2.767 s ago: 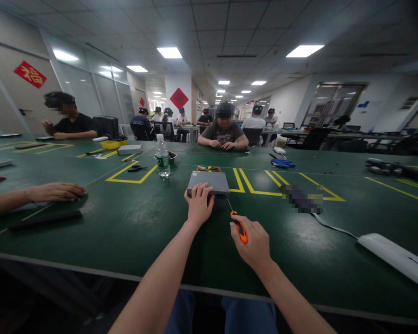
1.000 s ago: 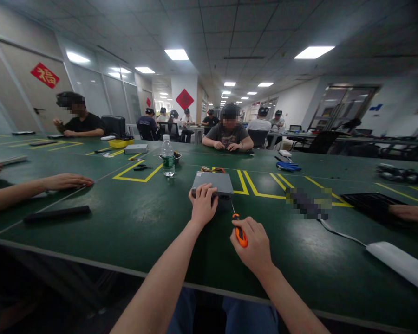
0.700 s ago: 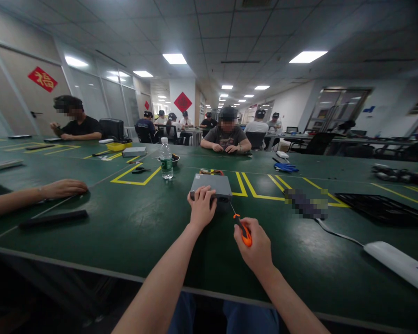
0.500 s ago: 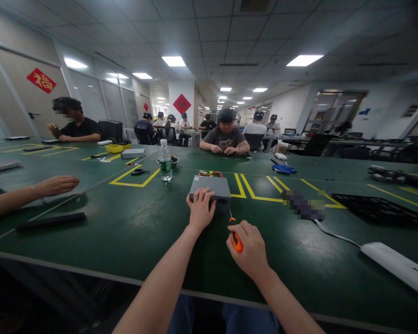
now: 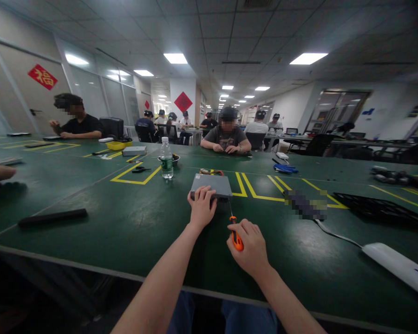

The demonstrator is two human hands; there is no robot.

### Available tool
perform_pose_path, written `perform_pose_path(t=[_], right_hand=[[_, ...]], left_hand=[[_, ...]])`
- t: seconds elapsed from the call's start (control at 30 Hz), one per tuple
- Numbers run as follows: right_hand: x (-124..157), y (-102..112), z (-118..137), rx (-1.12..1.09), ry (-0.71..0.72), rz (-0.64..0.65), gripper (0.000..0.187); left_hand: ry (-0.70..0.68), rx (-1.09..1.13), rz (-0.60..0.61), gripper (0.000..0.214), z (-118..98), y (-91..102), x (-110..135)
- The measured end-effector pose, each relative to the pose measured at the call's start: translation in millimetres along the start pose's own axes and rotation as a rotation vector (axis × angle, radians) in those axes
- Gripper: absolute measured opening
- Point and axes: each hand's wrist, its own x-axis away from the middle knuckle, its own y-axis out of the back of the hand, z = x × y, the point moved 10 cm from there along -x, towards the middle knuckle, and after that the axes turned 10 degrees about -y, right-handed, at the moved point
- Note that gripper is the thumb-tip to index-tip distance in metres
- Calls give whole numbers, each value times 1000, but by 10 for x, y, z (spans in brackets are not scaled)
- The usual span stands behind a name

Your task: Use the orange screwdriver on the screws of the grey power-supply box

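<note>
A grey metal power supply unit point(image 5: 216, 183) lies on the green table, with a bundle of coloured wires point(image 5: 211, 172) at its far side. My left hand point(image 5: 202, 206) grips its near left edge, fingers spread over the top and the near face. In my right hand point(image 5: 249, 243) is an orange and black screwdriver point(image 5: 237, 239), the fingers closed round its handle. The screwdriver's thin shaft points up and away to the near right corner of the power supply unit. Whether the tip sits in a screw is too small to tell.
A water bottle point(image 5: 166, 160) stands left of the unit, before a metal bowl point(image 5: 176, 159). A black bar point(image 5: 52, 217) lies at left, near another person's hand point(image 5: 0, 173). To the right are a white power strip point(image 5: 399, 266) and a black mesh panel point(image 5: 376, 208). A person point(image 5: 226, 134) sits opposite.
The other person's hand at the left has drawn back toward the left edge. My hands, the screwdriver and the power supply unit are nearly where they were.
</note>
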Motion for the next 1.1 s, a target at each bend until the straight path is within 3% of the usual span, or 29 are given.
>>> perform_pose_path(t=[0.2,0.47,0.6,0.7,0.87,1.1], right_hand=[[-7,98,-279,-112,-206,-106,20],[-41,-33,30,55,50,30,13],[-216,94,10,67,98,6,16],[-314,177,-114,37,43,-52,17],[-152,46,48,21,210,-20,6],[-105,-80,23,-1,127,19,5]], left_hand=[[8,-4,5,26,9,-18,-1],[1,4,-2,25,7,-8,-1],[-7,12,-8,25,9,-14,-1],[-7,11,-15,24,14,-15,-1],[-9,24,-5,24,15,-18,-4],[11,25,-10,24,28,-15,-2]])
